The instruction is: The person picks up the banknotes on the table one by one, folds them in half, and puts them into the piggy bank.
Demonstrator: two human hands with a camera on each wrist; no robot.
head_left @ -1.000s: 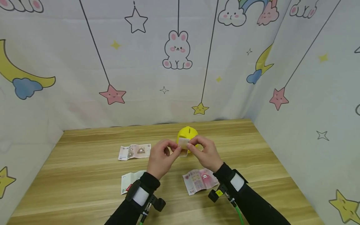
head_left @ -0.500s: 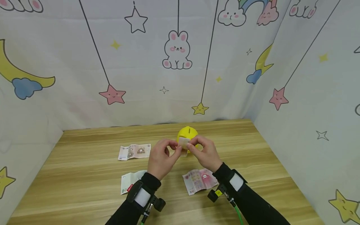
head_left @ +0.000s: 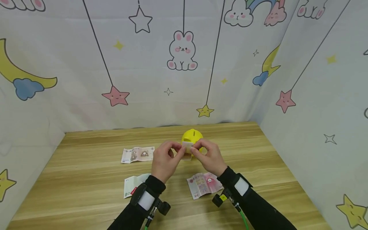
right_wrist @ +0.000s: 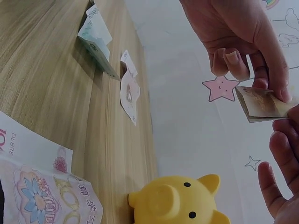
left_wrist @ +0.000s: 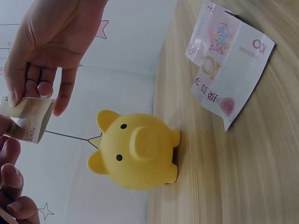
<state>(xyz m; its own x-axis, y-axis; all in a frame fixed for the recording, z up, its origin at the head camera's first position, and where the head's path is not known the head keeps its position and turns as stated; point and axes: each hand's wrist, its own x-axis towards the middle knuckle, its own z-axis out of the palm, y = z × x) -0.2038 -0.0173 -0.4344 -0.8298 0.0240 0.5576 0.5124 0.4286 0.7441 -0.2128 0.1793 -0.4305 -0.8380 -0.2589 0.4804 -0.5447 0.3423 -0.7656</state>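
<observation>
Both hands pinch a small folded banknote [head_left: 187, 145] between thumbs and fingertips, raised above the table in front of a yellow piggy bank [head_left: 192, 135]. My left hand [head_left: 166, 161] grips its left edge, my right hand [head_left: 210, 157] its right edge. In the left wrist view the folded note [left_wrist: 32, 108] shows tan print and stacked layers, with the right hand [left_wrist: 58, 39] above it. The right wrist view shows the note's layered edge [right_wrist: 257, 103], the left hand [right_wrist: 238, 32] above. The piggy bank [left_wrist: 140, 149] faces me, a slot on its top.
On the wooden table [head_left: 95, 179] lie several creased banknotes: a brownish one [head_left: 138, 155] at back left, a greenish one [head_left: 133, 185] partly hidden by the left wrist, and a pink 100 note [head_left: 204, 185] by the right wrist. A printed cloth wall [head_left: 155, 64] stands behind.
The folded banknote has turned slightly between the fingertips. Both hands stay almost in place, and the head view has shifted a little.
</observation>
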